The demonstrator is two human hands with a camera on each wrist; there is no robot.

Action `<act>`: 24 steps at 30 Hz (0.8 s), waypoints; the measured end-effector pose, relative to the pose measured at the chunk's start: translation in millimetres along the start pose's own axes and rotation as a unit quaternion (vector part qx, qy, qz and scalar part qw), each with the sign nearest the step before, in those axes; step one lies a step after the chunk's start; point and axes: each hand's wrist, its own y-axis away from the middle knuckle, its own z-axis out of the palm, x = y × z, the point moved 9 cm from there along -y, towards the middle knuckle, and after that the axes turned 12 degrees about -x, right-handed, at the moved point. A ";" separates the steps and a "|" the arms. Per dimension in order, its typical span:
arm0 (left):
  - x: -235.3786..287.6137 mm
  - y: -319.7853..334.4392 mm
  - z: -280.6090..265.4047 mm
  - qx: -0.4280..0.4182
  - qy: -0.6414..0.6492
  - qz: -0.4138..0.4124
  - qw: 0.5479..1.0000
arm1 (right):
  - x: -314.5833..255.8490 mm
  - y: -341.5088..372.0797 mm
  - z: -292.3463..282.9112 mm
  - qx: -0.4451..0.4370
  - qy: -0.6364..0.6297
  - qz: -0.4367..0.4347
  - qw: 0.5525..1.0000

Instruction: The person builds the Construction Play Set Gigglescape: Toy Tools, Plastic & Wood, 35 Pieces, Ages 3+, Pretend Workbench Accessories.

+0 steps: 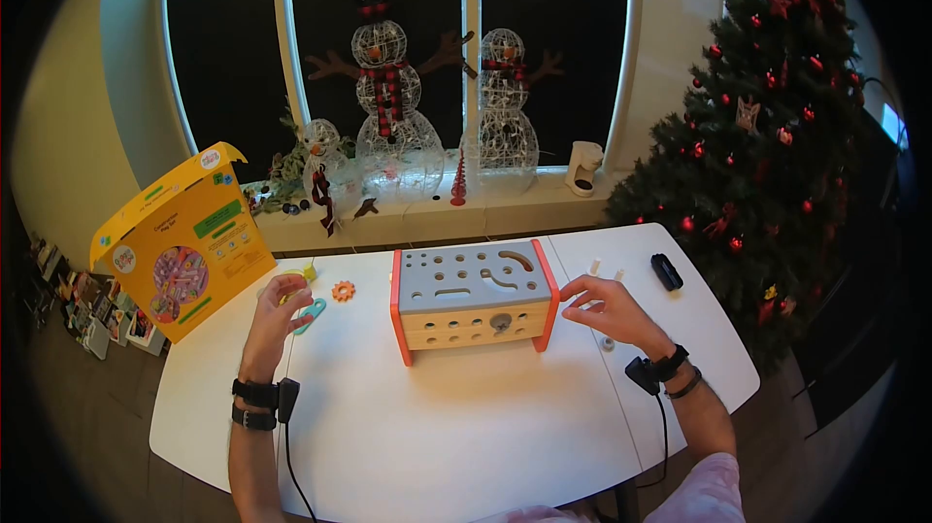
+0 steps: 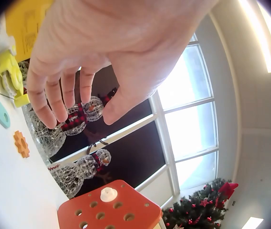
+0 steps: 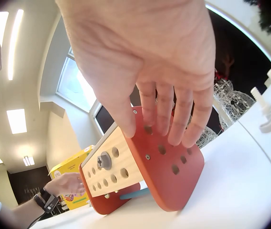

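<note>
Two bare hands, the left hand [image 1: 267, 326] and the right hand [image 1: 621, 316], hang at either side with fingers released and loosely bent, gripping nothing; whether the right fingertips touch the nearby red panel, I cannot tell. The toy box [image 3: 159, 183] sits between them on the table [image 1: 466, 426], slightly beyond their reach line, probably so either side can be got at. Its end panels seem to serve as feet, holding the body up off the surface. Small parts lie just outside it, likely for handy picking: teal strip [image 1: 311, 314], orange gear [image 1: 344, 291], white bolts [image 3: 259, 98]. As for looks, the front is pale wood with rows of holes and a grey screw head [image 1: 501, 323]; behind that comes a grey slotted top [image 1: 466, 303], framed by red ends.
</note>
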 end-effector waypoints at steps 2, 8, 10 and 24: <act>0.9 1.4 -0.5 0.001 0.001 0.001 1.000 | 1.9 2.9 -8.0 0.010 0.009 0.001 1.000; 1.6 6.4 -5.6 0.022 0.016 0.002 1.000 | 8.2 15.8 -29.4 0.043 0.024 0.030 0.998; 0.9 6.7 -7.5 0.023 0.019 0.004 1.000 | 9.9 20.6 -36.6 0.059 0.048 0.031 0.997; -4.8 7.0 -26.1 0.030 0.002 0.010 1.000 | 84.5 40.0 -97.2 0.210 0.122 0.063 0.968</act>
